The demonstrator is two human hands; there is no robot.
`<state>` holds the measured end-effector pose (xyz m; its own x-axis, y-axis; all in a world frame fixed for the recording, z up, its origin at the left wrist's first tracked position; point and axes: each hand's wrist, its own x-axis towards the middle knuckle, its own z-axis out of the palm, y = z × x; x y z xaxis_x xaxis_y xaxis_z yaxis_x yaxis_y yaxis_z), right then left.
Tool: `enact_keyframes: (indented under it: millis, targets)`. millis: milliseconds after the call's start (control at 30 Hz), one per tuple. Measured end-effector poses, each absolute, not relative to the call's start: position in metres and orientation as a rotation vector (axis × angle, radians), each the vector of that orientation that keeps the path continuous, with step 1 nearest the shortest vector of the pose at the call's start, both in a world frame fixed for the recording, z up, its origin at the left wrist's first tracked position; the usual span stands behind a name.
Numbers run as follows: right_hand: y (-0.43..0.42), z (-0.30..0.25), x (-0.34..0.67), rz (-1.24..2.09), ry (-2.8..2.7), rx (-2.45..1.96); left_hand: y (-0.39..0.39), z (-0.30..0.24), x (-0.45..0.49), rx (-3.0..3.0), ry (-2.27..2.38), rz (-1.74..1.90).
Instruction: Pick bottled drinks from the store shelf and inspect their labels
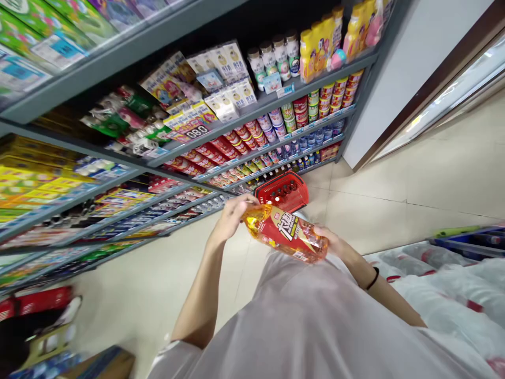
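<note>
A large amber drink bottle (pixel 290 231) with a red and gold label lies nearly sideways in front of my body. My left hand (pixel 235 213) is closed round its neck and cap end, and the cap itself is hidden. At the other end, my right hand (pixel 330 241) grips the base, its fingers partly behind the bottle. Just beyond the bottle, a red shopping basket (pixel 299 197) rests on the floor against the shelves, with several dark bottles (pixel 284 190) inside.
Ahead stands a tall shelf rack (pixel 232 123) stocked with milk cartons, cans and drinks. On the right are wrapped packs of large bottles (pixel 445 295) and a blue crate (pixel 473 243). A cardboard box (pixel 102 363) sits at lower left. A white pillar (pixel 398 79) borders the rack.
</note>
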<state>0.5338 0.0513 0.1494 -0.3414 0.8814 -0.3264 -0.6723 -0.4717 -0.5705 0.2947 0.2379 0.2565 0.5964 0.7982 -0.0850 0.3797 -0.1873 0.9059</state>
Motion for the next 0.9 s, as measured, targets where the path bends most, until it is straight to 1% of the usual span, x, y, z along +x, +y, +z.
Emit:
enact_keyframes:
  millis: [67, 133, 233, 367, 567, 700, 800, 900]
  targets:
    - [0.062, 0.129, 0.532, 2.069, -0.293, -0.812, 0.231, 0.248, 0.29, 1.836, 1.053, 0.394]
    - [0.076, 0.105, 0.526, 2.11, -0.162, -0.873, 0.229, 0.233, 0.284, 1.876, 1.168, 0.251]
    - [0.099, 0.068, 0.512, 2.065, -0.053, -0.959, 0.233, 0.208, 0.279, 1.969, 1.285, 0.025]
    - [0.118, 0.022, 0.492, 1.99, 0.061, -1.08, 0.245, 0.17, 0.29, 2.084, 1.406, -0.127]
    - [0.12, -0.041, 0.491, 1.794, 0.218, -1.234, 0.282, 0.087, 0.327, 2.189, 1.433, -0.367]
    - [0.089, -0.087, 0.512, 1.63, 0.356, -1.473, 0.318, 0.018, 0.352, 2.213, 1.374, -0.56]
    - [0.038, -0.115, 0.532, 1.519, 0.49, -1.638, 0.35, -0.039, 0.371, 2.241, 1.329, -0.651]
    - [-0.024, -0.131, 0.538, 1.322, 0.678, -1.808, 0.382, -0.095, 0.39, 2.26, 1.295, -0.721]
